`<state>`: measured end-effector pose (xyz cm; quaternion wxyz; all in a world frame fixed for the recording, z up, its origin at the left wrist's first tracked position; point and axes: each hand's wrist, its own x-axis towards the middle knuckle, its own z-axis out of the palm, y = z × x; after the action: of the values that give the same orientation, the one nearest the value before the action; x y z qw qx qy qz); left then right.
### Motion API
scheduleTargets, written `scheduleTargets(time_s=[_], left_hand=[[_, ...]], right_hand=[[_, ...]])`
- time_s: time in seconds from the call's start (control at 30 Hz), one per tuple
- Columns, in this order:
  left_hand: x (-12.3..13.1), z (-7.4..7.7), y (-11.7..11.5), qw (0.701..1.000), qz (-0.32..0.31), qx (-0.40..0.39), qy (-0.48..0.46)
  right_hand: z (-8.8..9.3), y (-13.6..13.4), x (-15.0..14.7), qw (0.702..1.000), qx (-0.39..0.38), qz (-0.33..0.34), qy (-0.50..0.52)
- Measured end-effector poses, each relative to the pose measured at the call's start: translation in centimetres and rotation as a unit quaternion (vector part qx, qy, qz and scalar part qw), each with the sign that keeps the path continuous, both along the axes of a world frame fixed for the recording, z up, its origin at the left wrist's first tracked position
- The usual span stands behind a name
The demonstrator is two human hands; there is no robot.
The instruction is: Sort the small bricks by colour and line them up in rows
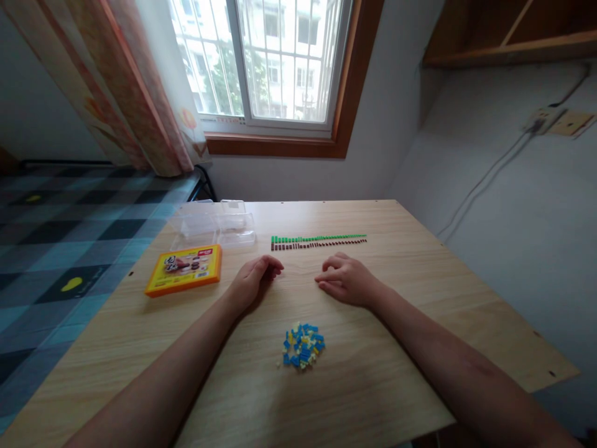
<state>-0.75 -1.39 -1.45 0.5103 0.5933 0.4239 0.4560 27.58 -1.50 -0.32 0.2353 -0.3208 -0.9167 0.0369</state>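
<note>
My left hand (255,277) rests on its side on the table, fingers loosely curved and nothing visible in them. Across from it lies my right hand (344,279), its fingers apart and no piece seen between them. Beyond both hands run two rows of tiny building bricks: a green row (321,238) at the back and a dark brown row (321,244) just in front. Nearer to me, between my forearms, is a loose pile of small blue and pale yellow bricks (304,346). Neither hand touches the rows or the pile.
On the left of the wooden table (401,386) lies a yellow-orange box (186,269) with a printed lid. Clear plastic containers (212,224) stand behind it. A checked bed (69,249) adjoins the left side; a wall with a cable (485,175) borders the right.
</note>
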Motion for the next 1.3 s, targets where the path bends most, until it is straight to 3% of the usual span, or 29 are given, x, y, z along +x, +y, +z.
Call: scheduleTargets(time_s=[0.13, 0.27, 0.4, 0.63, 1.3], left_hand=[[0.0, -0.3, 0.1, 0.999, 0.0, -0.018, -0.051], [0.2, -0.3, 0.0, 0.997, 0.006, -0.02, -0.073], [0.3, -0.1, -0.1, 0.998, 0.01, -0.022, -0.063], [0.1, 0.8, -0.3, 1.0, 0.012, -0.012, -0.01], [0.0, 1.3, 0.0, 0.995, 0.037, -0.062, -0.067]], right_hand=[[-0.4, 2.6, 5.0, 0.991, -0.039, -0.125, -0.011], [-0.8, 4.9, 10.9, 0.96, -0.102, -0.261, -0.023], [-1.7, 6.2, 14.0, 0.932, -0.109, -0.344, -0.025], [-3.5, 7.2, 13.1, 0.909, -0.065, -0.411, -0.006], [-4.2, 7.5, 12.9, 0.911, -0.051, -0.405, 0.057]])
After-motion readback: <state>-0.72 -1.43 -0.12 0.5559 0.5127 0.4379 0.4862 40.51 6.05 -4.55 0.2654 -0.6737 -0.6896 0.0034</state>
